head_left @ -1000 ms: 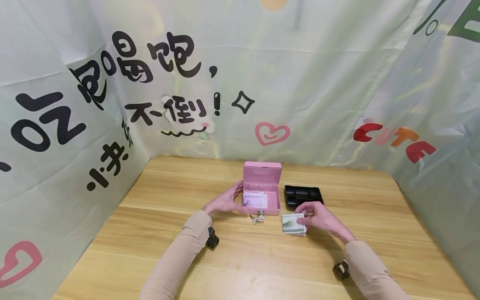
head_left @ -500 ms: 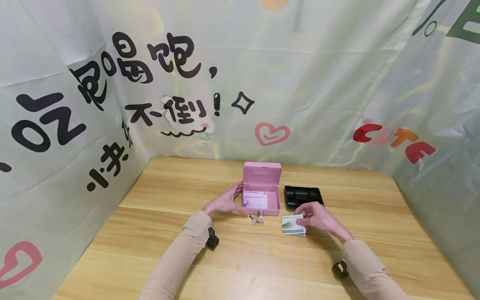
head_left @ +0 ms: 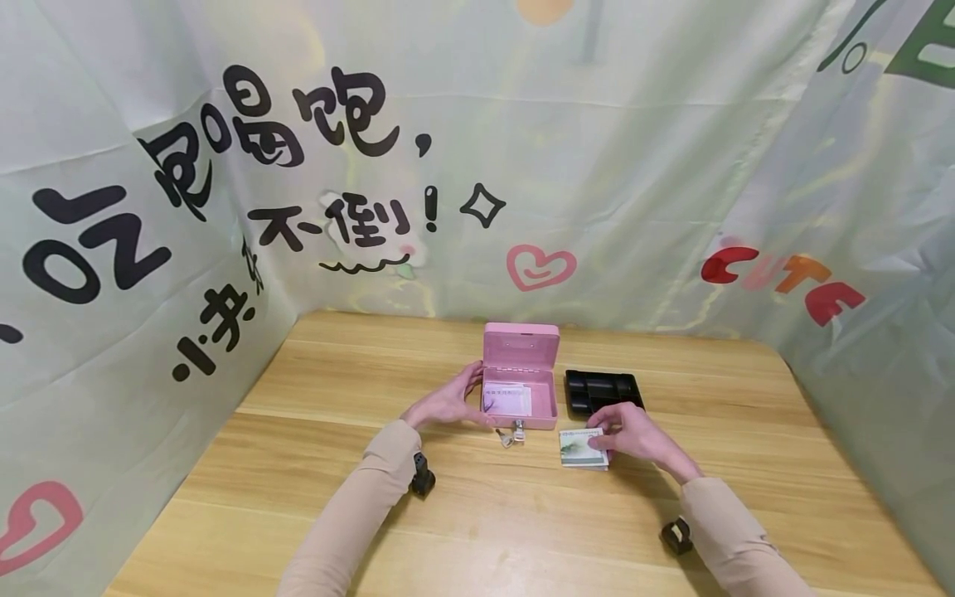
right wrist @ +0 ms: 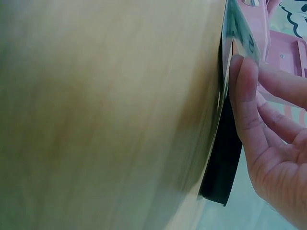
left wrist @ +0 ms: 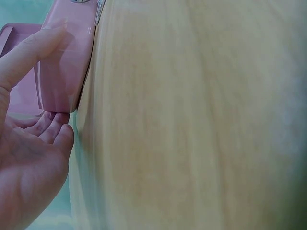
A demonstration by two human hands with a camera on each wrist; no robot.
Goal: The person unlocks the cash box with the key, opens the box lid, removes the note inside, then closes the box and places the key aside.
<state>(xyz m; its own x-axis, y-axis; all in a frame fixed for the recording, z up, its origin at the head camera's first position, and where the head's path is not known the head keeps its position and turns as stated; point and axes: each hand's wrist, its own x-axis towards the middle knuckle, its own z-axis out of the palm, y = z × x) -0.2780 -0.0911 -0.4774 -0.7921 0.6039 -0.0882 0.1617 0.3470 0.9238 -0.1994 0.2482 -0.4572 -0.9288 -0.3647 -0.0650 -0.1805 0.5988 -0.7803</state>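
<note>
A pink cash box (head_left: 555,400) stands with its lid raised, with purple printed notes (head_left: 509,400) lying in its left part. My left hand (head_left: 446,401) grips the box's left front corner. In the left wrist view, the thumb (left wrist: 41,45) lies on the front wall while the other fingers reach around the side. My right hand (head_left: 632,433) pinches a green-printed banknote (head_left: 576,446) by its right edge, low over the table. Another layer of paper shows beneath it. In the right wrist view, the banknote (right wrist: 242,31) stands edge-on, between thumb and fingertips.
A black compartment tray (head_left: 604,383) sits right of the box, behind the right hand. A small padlock (head_left: 519,429) hangs at the box front, with keys (head_left: 505,438) beside it. Printed cloth walls (head_left: 634,207) enclose the wooden table (head_left: 507,522) at the back and sides.
My right hand has shifted very slightly left with the banknote. The left hand keeps its place on the box.
</note>
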